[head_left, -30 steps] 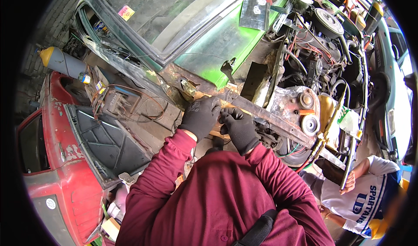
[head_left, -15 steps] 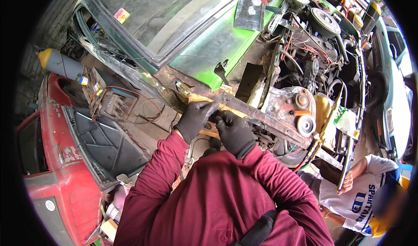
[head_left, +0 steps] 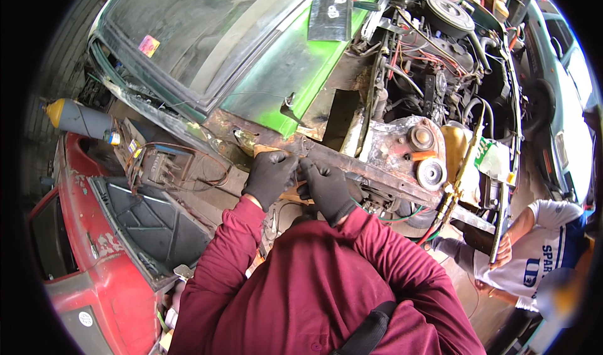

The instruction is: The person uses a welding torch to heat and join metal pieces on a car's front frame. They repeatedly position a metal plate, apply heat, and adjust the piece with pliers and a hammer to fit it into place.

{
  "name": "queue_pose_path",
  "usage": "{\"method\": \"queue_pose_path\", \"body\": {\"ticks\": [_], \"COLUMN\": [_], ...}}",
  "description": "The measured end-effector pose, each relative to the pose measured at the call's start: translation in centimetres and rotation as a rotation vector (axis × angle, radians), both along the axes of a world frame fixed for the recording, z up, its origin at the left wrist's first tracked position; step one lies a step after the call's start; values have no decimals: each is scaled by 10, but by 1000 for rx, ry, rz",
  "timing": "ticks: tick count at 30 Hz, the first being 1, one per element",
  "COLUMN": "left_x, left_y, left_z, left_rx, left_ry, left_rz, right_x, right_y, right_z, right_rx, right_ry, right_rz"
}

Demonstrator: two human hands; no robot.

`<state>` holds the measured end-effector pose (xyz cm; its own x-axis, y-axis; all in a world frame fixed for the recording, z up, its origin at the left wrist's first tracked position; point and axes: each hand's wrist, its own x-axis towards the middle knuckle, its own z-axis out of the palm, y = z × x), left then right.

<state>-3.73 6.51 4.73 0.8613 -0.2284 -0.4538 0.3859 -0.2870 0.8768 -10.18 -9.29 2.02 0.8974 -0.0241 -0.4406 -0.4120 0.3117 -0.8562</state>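
Observation:
In a dark glove, my left hand (head_left: 270,180) has its fingers pinched together beside the rusty metal rail (head_left: 383,177) of a green car body. A tan flat piece (head_left: 266,149) shows just past its fingertips. My right hand (head_left: 325,188), gloved alike, is close on the right with thumb and fingertips drawn together. The fingertips of the two hands nearly meet. Whatever lies between them is too small or hidden to make out. Beyond the hands is the bright green-edged cowl panel (head_left: 254,109).
An open engine bay (head_left: 440,72) lies to the right, with a brass torch (head_left: 453,192) and hoses near it. A co-worker's hand (head_left: 502,249) touches a metal bar at lower right. Leftward are a boxy machine (head_left: 164,168), a gas cylinder (head_left: 81,118) and a red car (head_left: 119,286).
The view has shifted, so the car and engine appear further left. My hands stay close together at the rail, with a slightly wider gap between them.

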Motion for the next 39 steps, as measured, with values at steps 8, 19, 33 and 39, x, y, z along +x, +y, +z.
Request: {"method": "queue_pose_path", "body": {"ticks": [8,19,33,39], "left_x": [-1,6,-1,-18], "left_y": [4,19,24,29], "left_z": [10,-18,-30,-46], "left_rx": [58,80,-255,-225], "left_ry": [-15,-197,103,-1], "left_rz": [-60,-90,115,175], "right_x": [10,34,99,51], "right_y": [4,-36,-90,-80], "right_z": [-7,46,26,55], "right_rx": [-25,162,-1171,-1292], "right_ry": [43,166,-257,-481], "right_rz": [-43,-99,510,275]}}
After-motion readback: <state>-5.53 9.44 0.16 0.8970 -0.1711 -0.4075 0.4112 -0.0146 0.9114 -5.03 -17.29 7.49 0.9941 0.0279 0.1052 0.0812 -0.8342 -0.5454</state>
